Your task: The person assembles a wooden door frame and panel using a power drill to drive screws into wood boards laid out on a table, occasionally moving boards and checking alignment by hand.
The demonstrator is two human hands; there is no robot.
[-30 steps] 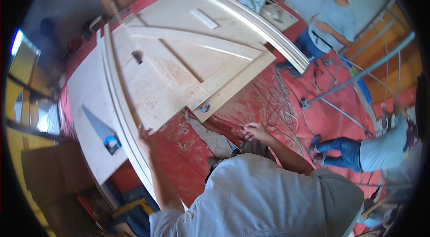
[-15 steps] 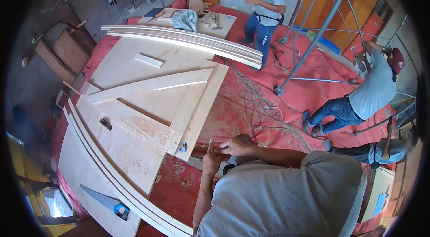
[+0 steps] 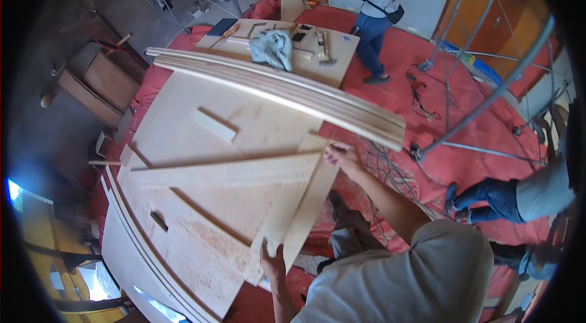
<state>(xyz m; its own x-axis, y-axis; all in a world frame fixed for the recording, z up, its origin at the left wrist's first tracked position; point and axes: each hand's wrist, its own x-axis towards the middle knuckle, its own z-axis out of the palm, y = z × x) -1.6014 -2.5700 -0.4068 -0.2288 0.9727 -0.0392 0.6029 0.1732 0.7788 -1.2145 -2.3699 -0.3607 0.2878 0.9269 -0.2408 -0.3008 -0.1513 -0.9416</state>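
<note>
A pale wooden frame of flat boards lies on a large plywood sheet (image 3: pixel 183 97). My left hand (image 3: pixel 274 264) rests at the near end of the frame's right-hand board (image 3: pixel 308 204), thumb and fingers apart. At that board's far corner my right hand (image 3: pixel 345 159) has its fingers curled in against the wood; exactly what they grip is partly hidden. A slanting board (image 3: pixel 232 170) runs across the frame towards my right hand. A short light strip (image 3: pixel 217 124) lies beyond it, and a small dark tool (image 3: pixel 159 221) lies inside the frame.
Stacked long strips (image 3: pixel 274 88) cross the far side; more strips (image 3: pixel 152 250) run along the near left. Beyond are a cloth (image 3: pixel 270 48) and a hammer (image 3: pixel 323 48). Scaffold poles (image 3: pixel 488 118) and cables stand over red floor sheeting (image 3: pixel 390 100). Other people (image 3: pixel 373 18) are nearby.
My hands, together near the frame's near right corner, have separated. The right has reached out to the board's far corner; the left has opened onto its near end. The view has shifted.
</note>
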